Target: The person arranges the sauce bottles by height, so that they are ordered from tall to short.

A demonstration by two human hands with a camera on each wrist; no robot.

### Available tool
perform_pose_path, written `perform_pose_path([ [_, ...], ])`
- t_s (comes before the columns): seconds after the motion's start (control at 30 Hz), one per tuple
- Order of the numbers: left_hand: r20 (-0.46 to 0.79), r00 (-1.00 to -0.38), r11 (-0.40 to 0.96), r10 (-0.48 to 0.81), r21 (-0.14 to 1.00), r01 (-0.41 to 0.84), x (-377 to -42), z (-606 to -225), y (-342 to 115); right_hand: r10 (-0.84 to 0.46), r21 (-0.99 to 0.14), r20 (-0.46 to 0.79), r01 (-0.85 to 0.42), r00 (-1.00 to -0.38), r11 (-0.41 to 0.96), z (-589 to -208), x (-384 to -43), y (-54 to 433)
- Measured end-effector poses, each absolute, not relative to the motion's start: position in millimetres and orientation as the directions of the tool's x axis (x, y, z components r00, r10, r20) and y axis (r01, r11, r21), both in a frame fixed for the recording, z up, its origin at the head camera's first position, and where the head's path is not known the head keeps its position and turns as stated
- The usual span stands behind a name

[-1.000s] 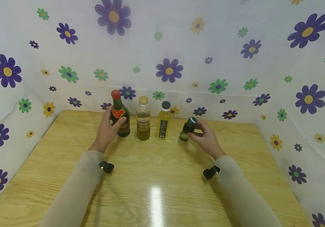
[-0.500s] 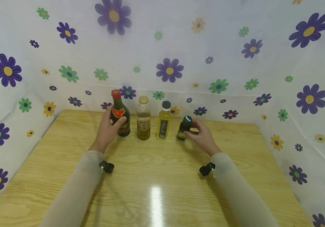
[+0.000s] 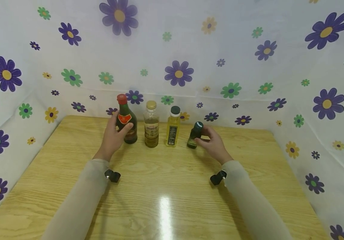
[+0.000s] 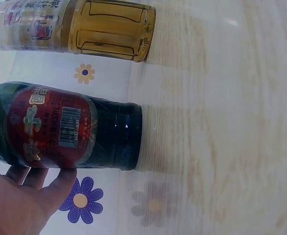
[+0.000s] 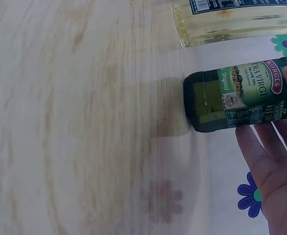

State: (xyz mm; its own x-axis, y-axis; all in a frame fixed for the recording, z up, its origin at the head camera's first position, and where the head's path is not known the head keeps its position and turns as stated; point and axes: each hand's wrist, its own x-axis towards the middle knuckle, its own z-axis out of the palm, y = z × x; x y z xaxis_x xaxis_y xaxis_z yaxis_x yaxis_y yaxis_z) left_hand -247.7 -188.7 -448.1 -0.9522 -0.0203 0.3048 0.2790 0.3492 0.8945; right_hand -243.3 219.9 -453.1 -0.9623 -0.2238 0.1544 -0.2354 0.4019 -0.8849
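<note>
At the left end of a row of bottles, my left hand grips a dark green vinegar bottle with a red cap and red label. At the right end, my right hand holds a small green olive oil bottle by its side, thumb in front and fingers behind. Between them stand a clear oil bottle with a yellow cap and a slim yellow oil bottle with a dark cap. All the bottles look upright.
The bottles stand near the back of a light wooden table. A white cloth with printed flowers hangs behind the table and along both sides. Black wrist cameras are strapped to both sleeves.
My right hand has moved the olive oil bottle slightly left, closer to the yellow oil bottle, and it now stands straighter. The left hand and the vinegar bottle have stayed put.
</note>
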Motion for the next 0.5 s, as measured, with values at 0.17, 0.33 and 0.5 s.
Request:
perform_pose_path([
  [0.17, 0.304, -0.953, 0.355, -0.018, 0.893, 0.278, -245.8, -447.1, -188.4, -0.225, -0.883, 0.13, -0.216, -0.966, 0.417, -455.3, -245.0, 221.5],
  [0.33, 0.295, -0.955, 0.358, -0.02, 0.894, 0.269, -246.1, -447.5, -188.2, -0.257, -0.877, 0.091, -0.2, -0.962, 0.437, -452.9, -244.6, 220.8],
  [0.5, 0.285, -0.958, 0.355, -0.025, 0.899, 0.258, -246.4, -447.5, -187.9, -0.279, -0.878, 0.065, -0.188, -0.958, 0.441, -452.7, -244.5, 221.2],
])
